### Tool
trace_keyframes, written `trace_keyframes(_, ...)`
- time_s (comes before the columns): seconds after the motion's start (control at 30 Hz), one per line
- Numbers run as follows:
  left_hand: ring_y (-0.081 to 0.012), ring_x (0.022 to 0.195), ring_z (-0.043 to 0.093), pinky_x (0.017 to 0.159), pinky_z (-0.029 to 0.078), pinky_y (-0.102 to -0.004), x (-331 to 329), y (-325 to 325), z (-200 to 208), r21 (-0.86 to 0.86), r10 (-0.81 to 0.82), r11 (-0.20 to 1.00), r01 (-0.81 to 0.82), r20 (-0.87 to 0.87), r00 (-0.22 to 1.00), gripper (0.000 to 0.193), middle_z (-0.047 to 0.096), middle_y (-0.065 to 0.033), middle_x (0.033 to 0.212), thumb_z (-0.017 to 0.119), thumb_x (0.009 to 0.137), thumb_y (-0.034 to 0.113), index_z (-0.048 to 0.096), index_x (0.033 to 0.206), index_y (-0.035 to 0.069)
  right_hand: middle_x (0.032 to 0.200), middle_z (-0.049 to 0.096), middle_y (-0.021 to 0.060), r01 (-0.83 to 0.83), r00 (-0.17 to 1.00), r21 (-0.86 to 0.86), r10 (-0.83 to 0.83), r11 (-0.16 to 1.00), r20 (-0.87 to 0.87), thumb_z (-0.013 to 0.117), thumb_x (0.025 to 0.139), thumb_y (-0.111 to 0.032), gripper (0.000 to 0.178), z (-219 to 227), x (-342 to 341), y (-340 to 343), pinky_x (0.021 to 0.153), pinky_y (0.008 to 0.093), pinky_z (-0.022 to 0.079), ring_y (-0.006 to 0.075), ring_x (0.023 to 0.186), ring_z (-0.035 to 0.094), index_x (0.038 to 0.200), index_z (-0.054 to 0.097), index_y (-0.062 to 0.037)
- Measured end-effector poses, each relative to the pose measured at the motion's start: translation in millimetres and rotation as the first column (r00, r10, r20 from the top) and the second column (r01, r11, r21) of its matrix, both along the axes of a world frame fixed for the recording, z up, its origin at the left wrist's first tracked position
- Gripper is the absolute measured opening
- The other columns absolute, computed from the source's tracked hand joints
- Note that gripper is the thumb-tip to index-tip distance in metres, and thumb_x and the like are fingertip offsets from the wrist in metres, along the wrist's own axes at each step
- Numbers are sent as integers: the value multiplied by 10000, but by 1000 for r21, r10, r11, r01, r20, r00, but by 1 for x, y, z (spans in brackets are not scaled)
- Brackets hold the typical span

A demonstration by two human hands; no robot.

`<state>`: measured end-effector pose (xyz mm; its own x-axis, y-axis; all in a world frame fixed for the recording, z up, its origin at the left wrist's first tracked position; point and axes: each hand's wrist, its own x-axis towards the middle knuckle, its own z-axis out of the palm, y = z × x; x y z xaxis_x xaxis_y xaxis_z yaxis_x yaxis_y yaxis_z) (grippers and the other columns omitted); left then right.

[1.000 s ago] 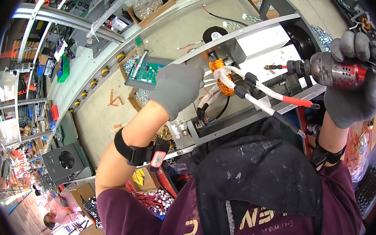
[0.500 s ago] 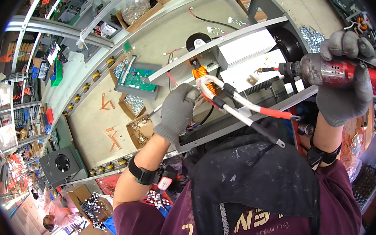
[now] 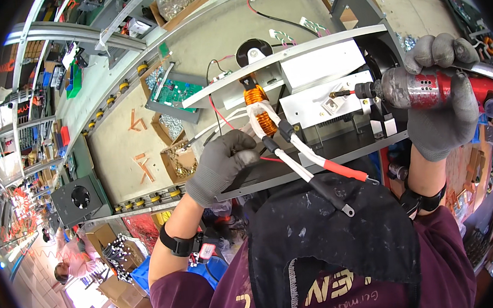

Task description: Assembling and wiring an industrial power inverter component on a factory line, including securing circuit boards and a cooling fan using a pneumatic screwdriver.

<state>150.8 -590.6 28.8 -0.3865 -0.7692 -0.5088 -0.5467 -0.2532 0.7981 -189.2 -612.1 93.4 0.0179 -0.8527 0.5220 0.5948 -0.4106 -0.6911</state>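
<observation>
Holding the red drill [image 3: 397, 88] tight, the right hand's [image 3: 440, 128] fingers hide part of it, right of the metal case [image 3: 319, 45]. Inside the case is an orange coil [image 3: 262, 112]. Left of the case, boxes hold silver screws [image 3: 172, 127] and brassy bits [image 3: 185, 163]. The left hand [image 3: 217, 166] curls its fingers by the case's left end; I can't tell if they grip. Beyond, a plastic bag [image 3: 175, 2] is cut off. Under the case lies a pale worktop [image 3: 121, 164].

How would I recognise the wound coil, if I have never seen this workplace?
Find the long grey chassis before the person. Inside it, left of the white block, sits the coil: unlike its neighbours, it is bright orange, crossed by thick white cables.
</observation>
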Motion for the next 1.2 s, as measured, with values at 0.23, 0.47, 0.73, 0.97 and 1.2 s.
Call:
trace_keyframes(0.23,-161,710,583,664,471,-291,-10,3,-9,-138,69,988,-65,27,997,193,621,-81,776,679,780,143,615,909,15,996,454,78,42,998,92,-46,995,49,535,855,-134,290,-1,-2,-2,811,365,390,219,897,428,1127,473,-53)
trace_keyframes(0.47,-166,642,567,606,450,-302,-9,3,-19,-168,247,959,-227,112,962,135,606,-94,696,582,866,144,622,878,16,947,415,57,70,997,138,-74,988,21,572,842,-159,291,-7,0,-10,782,329,366,197,874,391,1094,472,-52)
trace_keyframes(0.73,-171,602,557,591,447,-310,-32,8,-40,-1,372,927,-376,160,914,234,585,-124,626,532,880,174,634,922,-33,951,434,74,38,999,158,-36,987,-15,565,822,-143,308,-15,17,-14,779,346,399,210,863,426,1102,482,-47)
trace_keyframes(0.97,-119,511,531,480,407,-287,-40,-4,-31,-48,206,979,-200,233,950,195,591,-89,590,512,862,95,618,807,-59,885,490,127,85,984,179,-55,980,-171,594,822,-149,318,-23,48,-14,610,379,504,255,806,532,1086,440,-62)
trace_keyframes(1.2,-229,562,574,575,447,-343,-43,-9,-30,45,232,968,-246,207,951,272,592,-152,611,472,854,150,640,925,-53,948,570,162,66,962,270,10,961,-272,673,779,-133,374,-33,67,-6,711,380,532,253,847,605,1063,443,-57)
